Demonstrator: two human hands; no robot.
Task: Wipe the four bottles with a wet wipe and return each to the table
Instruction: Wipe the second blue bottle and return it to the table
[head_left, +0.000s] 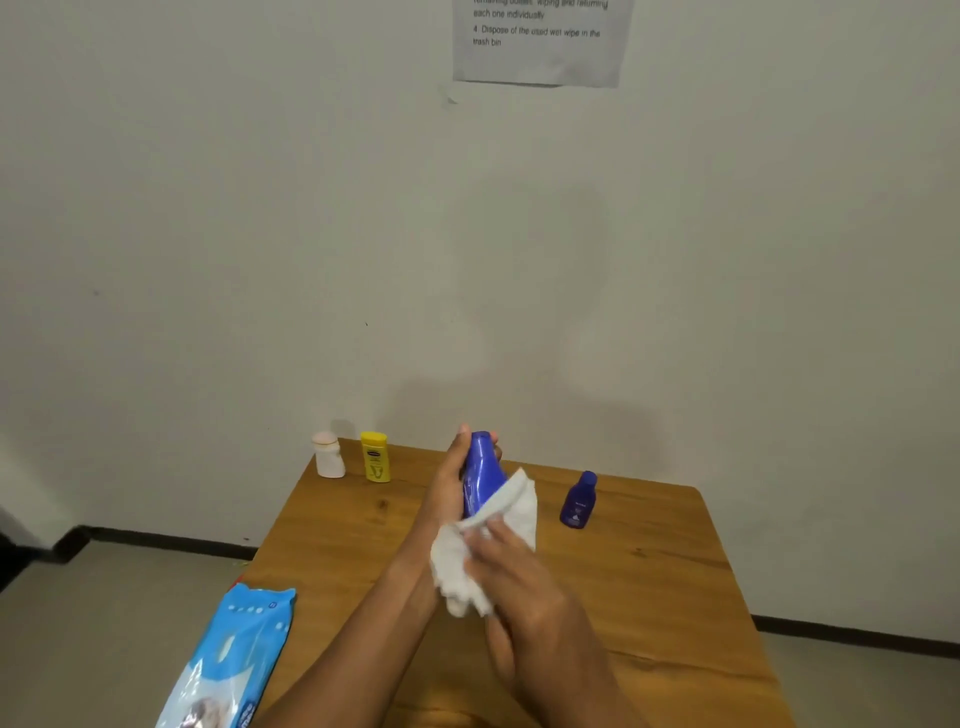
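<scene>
My left hand (448, 480) grips a large blue bottle (482, 470) above the middle of the wooden table (649, 582), cap end pointing away from me. My right hand (511, 574) holds a white wet wipe (506, 519) wrapped over the bottle's lower part. A small dark blue bottle (578, 500) stands upright to the right. A yellow bottle (375, 457) and a pale pink-white bottle (328, 454) stand at the table's far left corner.
A blue pack of wet wipes (228, 662) lies at the table's near left edge, partly overhanging it. The table stands against a plain wall with a printed sheet (540, 41) taped high up. Grey floor shows on both sides.
</scene>
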